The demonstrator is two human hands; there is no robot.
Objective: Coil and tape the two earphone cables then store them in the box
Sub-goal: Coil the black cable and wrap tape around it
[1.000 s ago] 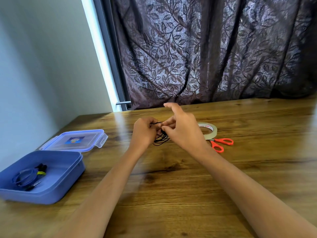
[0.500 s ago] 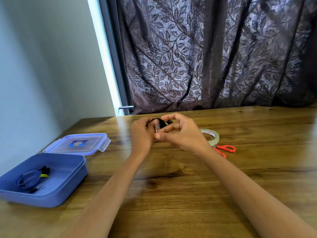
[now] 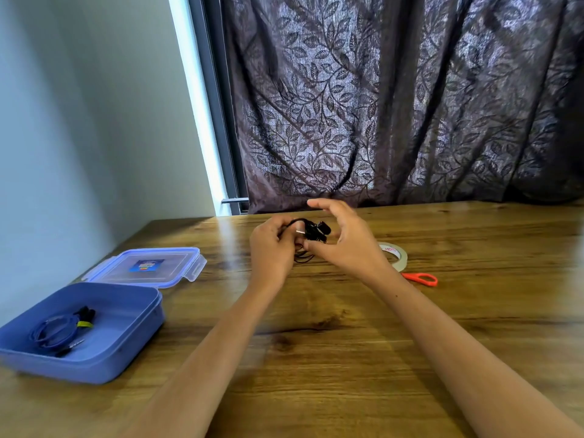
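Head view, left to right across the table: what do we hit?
Blue box → left hand → black earphone cable → right hand → tape roll → orange scissors.

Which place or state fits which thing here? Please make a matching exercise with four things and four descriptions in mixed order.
Things:
1. blue earphone cable
2. black earphone cable
3. tape roll
4. scissors

Descriptions:
A. held by the left hand and right hand
B. orange, partly hidden by the right forearm
C. lying in the open box
D. on the table, just beyond the right wrist

Pairs: 1-C, 2-A, 3-D, 4-B
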